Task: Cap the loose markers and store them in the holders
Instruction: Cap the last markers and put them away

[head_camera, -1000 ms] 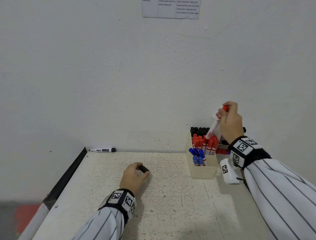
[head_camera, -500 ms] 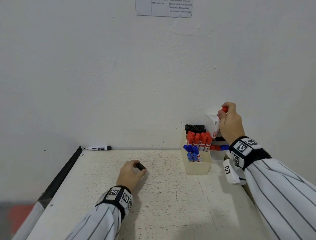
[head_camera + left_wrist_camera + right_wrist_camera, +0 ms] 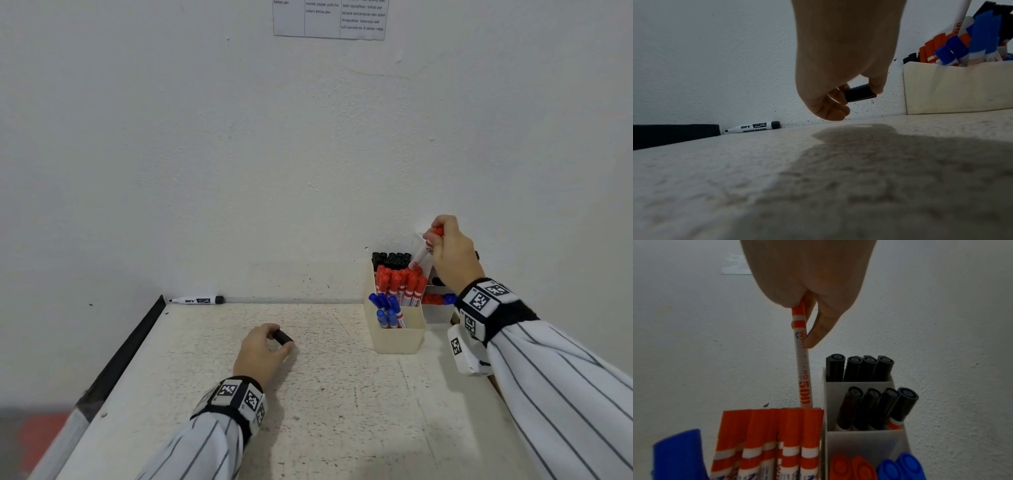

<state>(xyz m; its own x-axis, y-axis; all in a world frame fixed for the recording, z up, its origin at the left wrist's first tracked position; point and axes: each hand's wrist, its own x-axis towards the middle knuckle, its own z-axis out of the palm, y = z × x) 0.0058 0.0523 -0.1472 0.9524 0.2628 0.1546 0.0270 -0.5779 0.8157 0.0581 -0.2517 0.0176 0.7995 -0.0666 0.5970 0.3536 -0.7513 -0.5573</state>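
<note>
- Your right hand (image 3: 454, 251) pinches the cap end of a red marker (image 3: 422, 251) between thumb and curled fingers (image 3: 818, 331); you hold it high, by the very top, so the barrel hangs tail-down and can slide in among the others; its lower end is already level with the red caps in the cream holder (image 3: 397, 337), at about 2 o'clock on the counter (image 3: 342, 394).
- That red row (image 3: 772, 434) is tightly packed; the wrist view shows the tail dropping behind the caps, between them and the black markers, so the gap is probably narrow and the neighbours may splay or jam it.
- Your left hand (image 3: 262, 353) rests near the counter's middle, its fingers curled round a black cap (image 3: 860, 94), pinched and lifted just clear of the surface; most likely you keep it ready for the next marker.
- The black marker (image 3: 198, 300) lies uncapped at 11 o'clock, flat against the wall, tip toward the dark edge strip (image 3: 130, 346); it is well apart from both hands, with nothing between it and your left hand.
- A second, grey holder (image 3: 865, 439) stands just right of the cream one, with black markers at the back and red and blue caps in front; your right wrist hangs above it.
- A printed sheet (image 3: 329, 19) hangs on the wall at 12 o'clock.
</note>
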